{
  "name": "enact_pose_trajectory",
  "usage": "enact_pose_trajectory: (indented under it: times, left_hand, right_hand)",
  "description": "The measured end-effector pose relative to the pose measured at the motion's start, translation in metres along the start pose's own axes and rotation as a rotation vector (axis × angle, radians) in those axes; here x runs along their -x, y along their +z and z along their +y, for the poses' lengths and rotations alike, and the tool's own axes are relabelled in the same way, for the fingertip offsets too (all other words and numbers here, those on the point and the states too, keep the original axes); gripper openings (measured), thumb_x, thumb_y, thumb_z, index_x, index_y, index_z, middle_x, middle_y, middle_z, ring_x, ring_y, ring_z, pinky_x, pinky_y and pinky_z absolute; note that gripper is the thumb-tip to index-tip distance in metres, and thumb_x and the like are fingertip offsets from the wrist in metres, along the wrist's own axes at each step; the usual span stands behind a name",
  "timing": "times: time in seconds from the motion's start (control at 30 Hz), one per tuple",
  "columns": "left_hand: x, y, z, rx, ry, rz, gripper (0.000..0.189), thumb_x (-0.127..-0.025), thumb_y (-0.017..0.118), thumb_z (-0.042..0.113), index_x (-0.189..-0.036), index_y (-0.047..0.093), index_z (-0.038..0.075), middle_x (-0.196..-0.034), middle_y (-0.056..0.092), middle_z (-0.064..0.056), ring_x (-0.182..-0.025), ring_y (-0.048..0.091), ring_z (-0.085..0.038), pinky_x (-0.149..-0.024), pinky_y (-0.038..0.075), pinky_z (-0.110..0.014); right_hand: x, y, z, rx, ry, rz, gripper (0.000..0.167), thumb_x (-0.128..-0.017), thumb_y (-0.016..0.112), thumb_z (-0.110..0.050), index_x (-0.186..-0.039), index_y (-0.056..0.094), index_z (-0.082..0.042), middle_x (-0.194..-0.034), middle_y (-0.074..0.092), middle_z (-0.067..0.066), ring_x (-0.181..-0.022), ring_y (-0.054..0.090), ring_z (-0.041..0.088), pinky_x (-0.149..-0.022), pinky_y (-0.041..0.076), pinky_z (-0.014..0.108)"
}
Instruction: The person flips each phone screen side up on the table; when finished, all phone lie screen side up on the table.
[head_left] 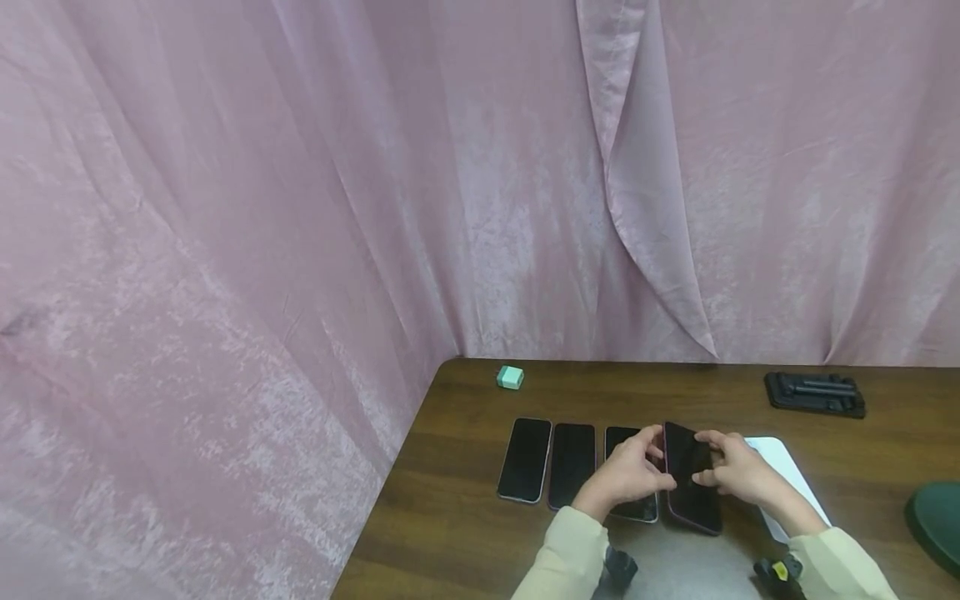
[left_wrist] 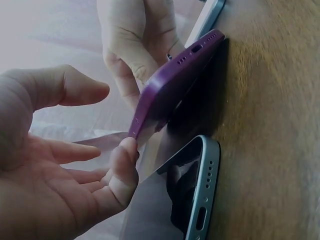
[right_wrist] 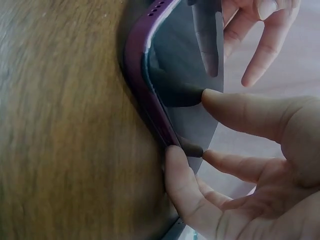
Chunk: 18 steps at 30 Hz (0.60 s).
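A purple-edged smartphone (head_left: 692,492) with a dark screen lies between both hands, tilted up from the table in the left wrist view. My right hand (head_left: 742,473) pinches it, thumb on the screen and a fingertip at the side edge (right_wrist: 170,132). On the other side, my left hand (head_left: 632,473) touches the edge with a bent finger (left_wrist: 125,162), while its thumb stays apart. Partly under the left hand in the head view is a silver-edged smartphone (left_wrist: 212,155). A white flat slab (head_left: 783,462) lies beneath the right forearm.
Left of the hands, two more dark-screened smartphones, one light-edged (head_left: 525,458) and one dark (head_left: 572,462), lie side by side on the wooden table (head_left: 420,508). Farther back are a mint-and-white charger plug (head_left: 511,377) and a black folded stand (head_left: 815,394). A green round object (head_left: 937,521) sits at far right.
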<state>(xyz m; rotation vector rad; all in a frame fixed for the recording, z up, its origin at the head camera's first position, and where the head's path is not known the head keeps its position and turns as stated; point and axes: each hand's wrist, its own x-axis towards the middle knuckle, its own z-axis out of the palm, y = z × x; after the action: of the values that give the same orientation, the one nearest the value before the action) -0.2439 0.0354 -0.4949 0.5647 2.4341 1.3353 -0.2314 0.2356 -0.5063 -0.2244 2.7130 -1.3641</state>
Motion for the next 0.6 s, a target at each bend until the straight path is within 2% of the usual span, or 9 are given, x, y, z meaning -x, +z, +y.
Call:
enact_pose_trajectory:
  times: [0.1, 0.33, 0.6]
  left_hand:
    - [-0.0005, 0.0012, -0.0001, -0.030, -0.011, -0.005, 0.074, -0.081, 0.077, 0.005, -0.148, 0.047, 0.011, -0.111, 0.065, 0.003, -0.075, 0.061, -0.001, -0.066, 0.051, -0.019]
    - [-0.0011, 0.0045, 0.0018, -0.129, -0.019, 0.000, 0.074, -0.081, 0.078, 0.010, -0.148, 0.048, 0.011, -0.108, 0.068, 0.000, -0.081, 0.060, -0.001, -0.070, 0.050, -0.020]
    - [-0.0011, 0.0039, 0.0026, -0.175, 0.014, -0.021, 0.074, -0.081, 0.076, 0.011, -0.149, 0.046, 0.009, -0.109, 0.069, -0.004, -0.073, 0.059, -0.001, -0.065, 0.048, -0.018]
  right_hand:
    - [0.0006, 0.0013, -0.0012, 0.038, 0.006, 0.032, 0.060, -0.076, 0.077, 0.007, -0.125, 0.047, 0.024, -0.084, 0.051, 0.017, -0.061, 0.053, 0.020, -0.053, 0.053, 0.034]
    - [0.0005, 0.0042, -0.0023, 0.177, 0.046, 0.066, 0.062, -0.074, 0.080, 0.002, -0.126, 0.051, 0.020, -0.108, 0.045, 0.036, -0.081, 0.050, 0.033, -0.064, 0.046, 0.041]
    - [-0.0011, 0.0062, -0.0011, 0.205, 0.052, 0.070, 0.061, -0.073, 0.080, 0.001, -0.125, 0.052, 0.019, -0.115, 0.044, 0.044, -0.087, 0.051, 0.041, -0.070, 0.049, 0.051]
